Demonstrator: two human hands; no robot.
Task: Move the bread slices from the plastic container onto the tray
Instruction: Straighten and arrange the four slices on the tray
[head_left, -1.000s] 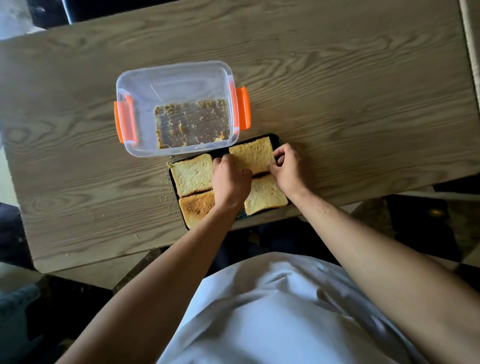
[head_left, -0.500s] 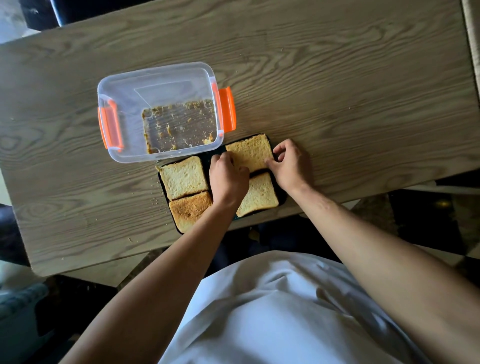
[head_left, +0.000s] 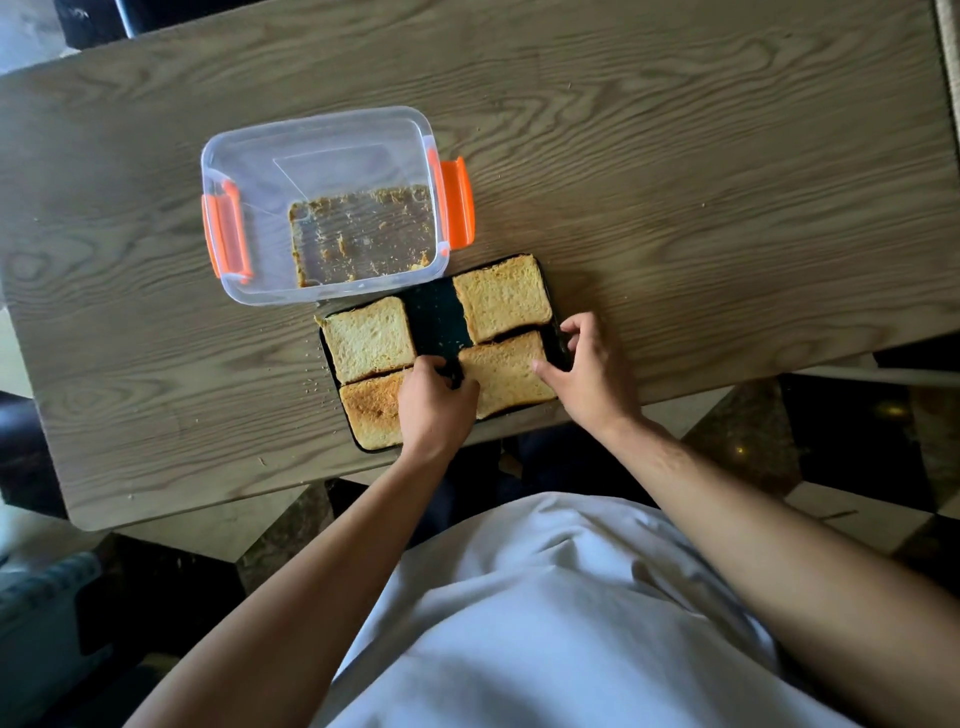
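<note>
Left hand (head_left: 436, 402) curled, knuckles up, fingertips pinching left edge of near-right slice (head_left: 511, 371). Right hand (head_left: 584, 366) loosely spread, thumb on same slice's right edge, fingers over tray (head_left: 436, 319) rim. Both hands bracket this one slice; its long axis runs left to right between them. Four slices lie on dark tray: far-right slice (head_left: 501, 296), far-left slice (head_left: 369, 338), near-left slice (head_left: 371, 413), the browner one. Bare strip down tray middle. Container (head_left: 322, 202) just beyond tray, to left, holds only crumbs. Judgement: only straightening left.

This looks like a home. A wood table (head_left: 675, 156) holds a food box (head_left: 311, 171) and toast (head_left: 501, 301) on a tray (head_left: 435, 317).
</note>
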